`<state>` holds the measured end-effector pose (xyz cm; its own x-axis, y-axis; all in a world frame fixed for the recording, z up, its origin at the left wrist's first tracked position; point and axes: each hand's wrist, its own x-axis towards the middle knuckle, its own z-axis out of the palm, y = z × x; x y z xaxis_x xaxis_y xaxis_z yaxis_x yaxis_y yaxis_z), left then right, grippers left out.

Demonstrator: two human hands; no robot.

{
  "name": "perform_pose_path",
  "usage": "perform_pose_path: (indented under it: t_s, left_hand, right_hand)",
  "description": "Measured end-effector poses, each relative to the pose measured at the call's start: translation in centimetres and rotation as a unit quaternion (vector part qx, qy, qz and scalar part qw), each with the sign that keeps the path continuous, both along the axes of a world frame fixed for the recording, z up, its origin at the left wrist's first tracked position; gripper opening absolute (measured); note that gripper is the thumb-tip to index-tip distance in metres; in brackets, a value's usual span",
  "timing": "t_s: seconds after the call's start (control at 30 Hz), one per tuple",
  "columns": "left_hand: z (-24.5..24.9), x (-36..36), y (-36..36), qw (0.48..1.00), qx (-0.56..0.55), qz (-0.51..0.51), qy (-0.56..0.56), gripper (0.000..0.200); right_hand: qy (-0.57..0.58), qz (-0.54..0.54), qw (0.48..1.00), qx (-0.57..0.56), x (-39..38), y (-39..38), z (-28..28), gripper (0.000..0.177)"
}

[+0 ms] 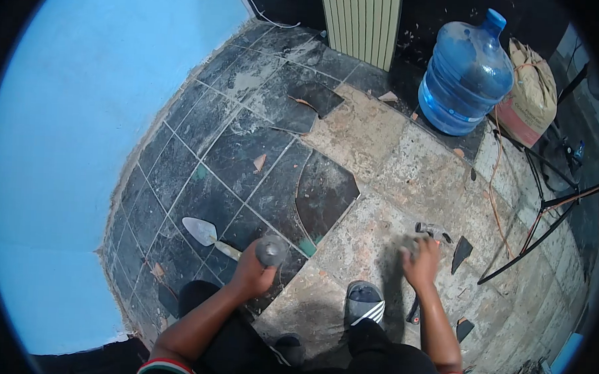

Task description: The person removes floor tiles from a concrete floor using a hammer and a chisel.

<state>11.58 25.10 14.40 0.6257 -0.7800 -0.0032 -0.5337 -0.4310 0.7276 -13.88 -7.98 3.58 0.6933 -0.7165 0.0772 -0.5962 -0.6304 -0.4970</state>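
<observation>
My left hand (254, 273) is closed around a tool with a round, shiny metal top (271, 250), held above the dark tiles. Just beyond that hand lies a trowel (200, 231) with a pale blade and a light handle. My right hand (421, 259) is over the bare, rough floor, right below a hammer head (434, 229); its fingers are blurred, and whether they touch the hammer cannot be made out. A dark tile shard (461, 254) lies to the right of this hand.
Dark floor tiles (216, 191) border the exposed floor (357, 233). At the upper right stand a blue water jug (466, 74), a paper sack (532, 93) and a black metal frame (546, 203). An orange cord (494, 175) runs nearby. The blue wall (67, 143) bounds the left.
</observation>
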Motion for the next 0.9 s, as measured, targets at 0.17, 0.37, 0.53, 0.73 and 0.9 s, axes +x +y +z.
perform_pose_path:
  t_s: [0.17,0.37,0.53,0.73,0.9]
  left_hand:
    - [0.7,0.3,1.3,0.984,-0.054,0.163,0.051,0.031]
    - [0.6,1.0,1.2,0.967,-0.047,0.24,0.073,0.029]
    - [0.4,1.3,2.3,0.969,-0.013,0.226,0.098,0.033]
    - [-0.8,0.8,2.1,0.975,0.004,0.2,0.099,0.033]
    - [-2.0,0.5,0.2,0.974,-0.015,0.19,0.127,0.028]
  right_hand:
    - [0.155,0.228,0.956,0.102,15.6,-0.8,0.6,0.085]
    - [0.354,0.075,0.918,0.164,25.5,-1.2,-4.1,0.128]
    - [0.303,0.044,0.938,0.162,24.7,3.6,-5.6,0.13]
    - [0.23,-0.069,0.947,0.216,24.0,4.1,-5.5,0.117]
    - [0.024,-0.097,0.921,0.377,22.1,3.3,-5.0,0.101]
